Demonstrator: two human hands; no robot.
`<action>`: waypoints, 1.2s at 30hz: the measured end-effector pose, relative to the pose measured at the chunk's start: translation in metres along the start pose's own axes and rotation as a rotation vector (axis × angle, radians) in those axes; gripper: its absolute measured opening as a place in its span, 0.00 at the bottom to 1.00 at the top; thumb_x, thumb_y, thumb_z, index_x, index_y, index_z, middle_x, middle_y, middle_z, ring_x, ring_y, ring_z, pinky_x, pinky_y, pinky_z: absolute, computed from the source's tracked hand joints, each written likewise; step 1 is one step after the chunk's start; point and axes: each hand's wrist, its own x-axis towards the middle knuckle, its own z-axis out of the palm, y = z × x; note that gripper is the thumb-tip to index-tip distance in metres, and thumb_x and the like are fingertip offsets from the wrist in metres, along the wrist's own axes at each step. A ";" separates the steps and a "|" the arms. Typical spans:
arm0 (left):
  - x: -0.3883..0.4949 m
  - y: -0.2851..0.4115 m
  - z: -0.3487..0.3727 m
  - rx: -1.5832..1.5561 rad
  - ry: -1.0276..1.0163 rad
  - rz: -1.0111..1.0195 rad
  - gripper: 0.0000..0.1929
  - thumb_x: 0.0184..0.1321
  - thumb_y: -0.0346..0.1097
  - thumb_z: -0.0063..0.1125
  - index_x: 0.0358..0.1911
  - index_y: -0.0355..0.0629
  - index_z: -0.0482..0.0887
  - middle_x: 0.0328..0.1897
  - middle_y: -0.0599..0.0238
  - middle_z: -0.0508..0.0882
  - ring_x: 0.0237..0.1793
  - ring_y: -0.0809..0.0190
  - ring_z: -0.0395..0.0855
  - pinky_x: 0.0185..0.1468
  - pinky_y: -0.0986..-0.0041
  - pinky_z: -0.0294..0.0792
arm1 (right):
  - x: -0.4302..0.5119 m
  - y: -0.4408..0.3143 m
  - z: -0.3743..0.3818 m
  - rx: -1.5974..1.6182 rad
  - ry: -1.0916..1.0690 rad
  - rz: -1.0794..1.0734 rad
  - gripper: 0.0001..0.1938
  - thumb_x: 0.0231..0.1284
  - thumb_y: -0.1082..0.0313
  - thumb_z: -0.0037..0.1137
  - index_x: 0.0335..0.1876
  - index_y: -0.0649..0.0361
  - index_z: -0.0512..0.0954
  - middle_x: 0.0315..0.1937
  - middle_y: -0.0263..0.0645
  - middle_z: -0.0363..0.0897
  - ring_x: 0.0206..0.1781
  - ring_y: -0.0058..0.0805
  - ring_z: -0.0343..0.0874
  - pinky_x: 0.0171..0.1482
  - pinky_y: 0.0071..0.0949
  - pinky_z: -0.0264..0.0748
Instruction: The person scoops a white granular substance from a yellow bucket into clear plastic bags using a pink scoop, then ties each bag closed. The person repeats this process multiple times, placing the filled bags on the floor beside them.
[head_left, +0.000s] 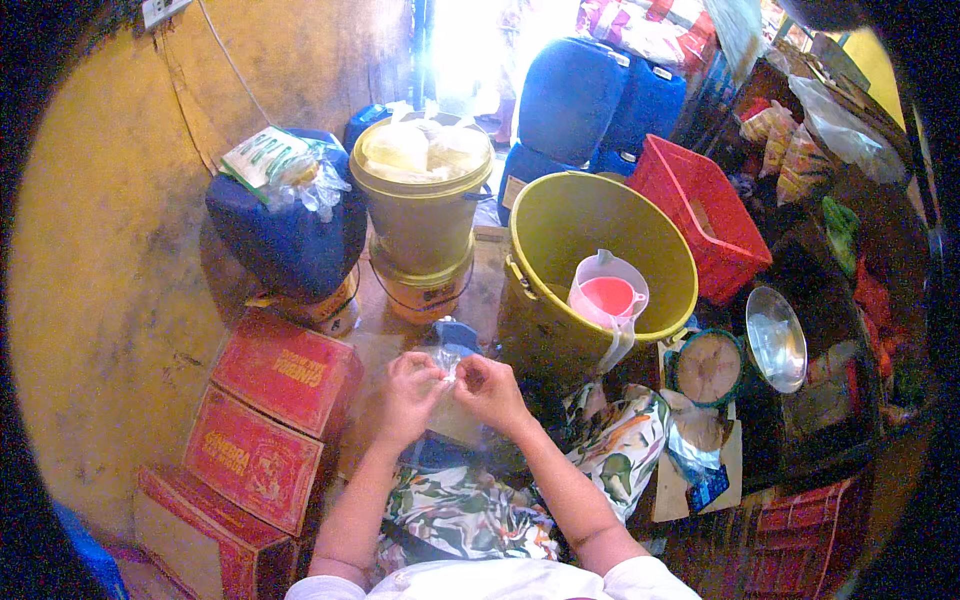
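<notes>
Both hands meet in front of my lap at a small piece of clear plastic film (451, 358), perhaps a bag. My left hand (416, 386) pinches one side of it, slightly blurred. My right hand (487, 390) holds the other side between thumb and fingertips. Just past the fingers is a blue object (459, 337), partly covered by the plastic. Ahead to the right, a translucent pitcher (589, 270) of pink liquid (609, 295) sits inside the rim of a large olive-yellow tub (555, 206); its handle hangs over the edge.
Red cartons (259, 450) stand at left, near a dark blue container (281, 232) topped with plastic packets. Stacked buckets (420, 217) hold pale bags. Blue jerrycans (574, 97), a red crate (694, 217), a metal bowl (776, 341) and a round green-rimmed item (706, 366) lie rightward.
</notes>
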 end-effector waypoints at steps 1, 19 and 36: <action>0.001 -0.003 -0.003 -0.095 -0.077 -0.022 0.08 0.49 0.31 0.63 0.34 0.42 0.83 0.43 0.67 0.74 0.49 0.60 0.72 0.54 0.73 0.63 | 0.000 0.008 0.001 0.088 -0.046 0.049 0.04 0.48 0.75 0.55 0.29 0.63 0.73 0.22 0.29 0.73 0.26 0.14 0.70 0.30 0.19 0.70; -0.007 0.012 0.034 0.288 0.399 0.086 0.06 0.46 0.30 0.61 0.31 0.46 0.81 0.34 0.65 0.81 0.45 0.57 0.75 0.56 0.65 0.57 | 0.002 0.006 -0.001 -0.141 0.075 -0.229 0.05 0.49 0.72 0.57 0.28 0.64 0.74 0.21 0.35 0.74 0.26 0.26 0.74 0.31 0.22 0.71; -0.006 0.010 0.011 0.451 0.039 0.261 0.08 0.57 0.35 0.53 0.35 0.39 0.77 0.34 0.59 0.80 0.42 0.54 0.75 0.47 0.66 0.66 | 0.016 -0.017 0.007 -0.052 0.136 0.011 0.17 0.61 0.64 0.49 0.20 0.66 0.69 0.12 0.43 0.64 0.18 0.24 0.65 0.23 0.28 0.63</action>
